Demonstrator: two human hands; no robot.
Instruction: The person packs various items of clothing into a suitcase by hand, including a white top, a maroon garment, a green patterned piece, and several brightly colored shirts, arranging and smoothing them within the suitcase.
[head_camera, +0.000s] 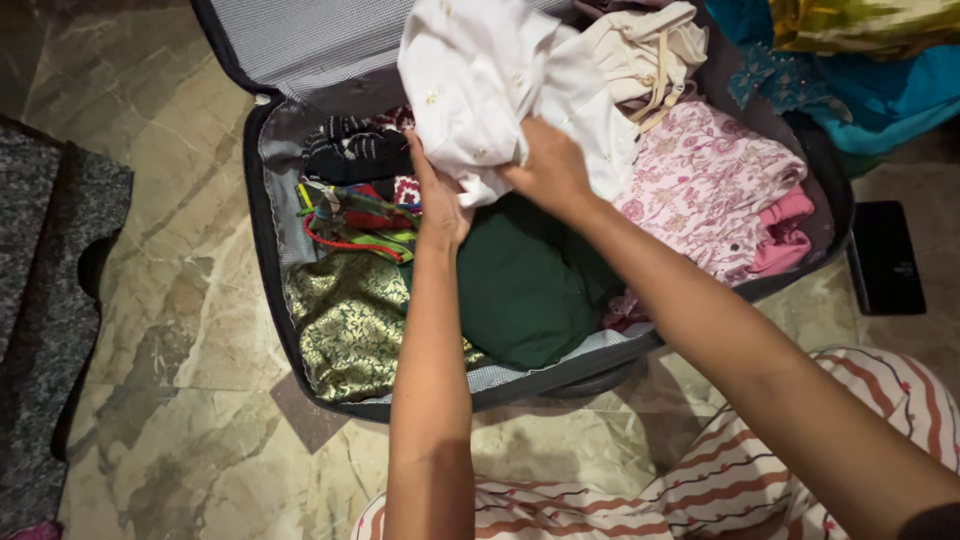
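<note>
Item: white garment (500, 80), bunched, gripped by left hand (435, 200) & right hand (550, 170). Below hands: green cloth (525, 285) in suitcase (262, 200). Risk: loose folds may spill, rumpling packed layers.

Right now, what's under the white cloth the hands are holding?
Under the white cloth lies a green cloth in the suitcase. Both hands, left and right, grip it. What lies deeper is covered.

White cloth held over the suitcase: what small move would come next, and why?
Probably lowering the white cloth onto the green cloth. Both hands, left and right, hold it bunched above the open suitcase, and the green patch looks like the flattest, least piled spot.
</note>
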